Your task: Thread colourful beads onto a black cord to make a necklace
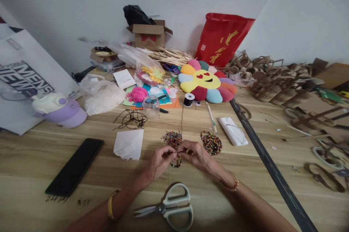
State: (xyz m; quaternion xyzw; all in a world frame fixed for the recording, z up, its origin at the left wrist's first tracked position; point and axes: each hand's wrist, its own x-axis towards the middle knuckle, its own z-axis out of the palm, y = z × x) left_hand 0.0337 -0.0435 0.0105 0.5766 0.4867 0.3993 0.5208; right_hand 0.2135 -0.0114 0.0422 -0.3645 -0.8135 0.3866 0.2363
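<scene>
My left hand (162, 160) and my right hand (196, 155) meet in a pinch, fingertips almost touching. From them hangs a small beaded bracelet (176, 165), a loop of multicoloured beads. Both hands grip it at its top, where the fingers cover the cord ends. A black cord (181, 121) runs from a spool (189, 99) down towards my fingers. Just beyond the fingertips lies a pile of loose beads (172, 138). Finished-looking bead strands (211, 143) are heaped right of my right hand. White-handled scissors (170, 208) lie open below the hands.
A black phone (74, 167), white paper (128, 145) and black cord pieces (131, 118) are on the left. A glass jar (151, 107) stands behind. Farther back lies a flower cushion (207, 81). A white power bank-like block (233, 131) and a dark strip (269, 159) are right.
</scene>
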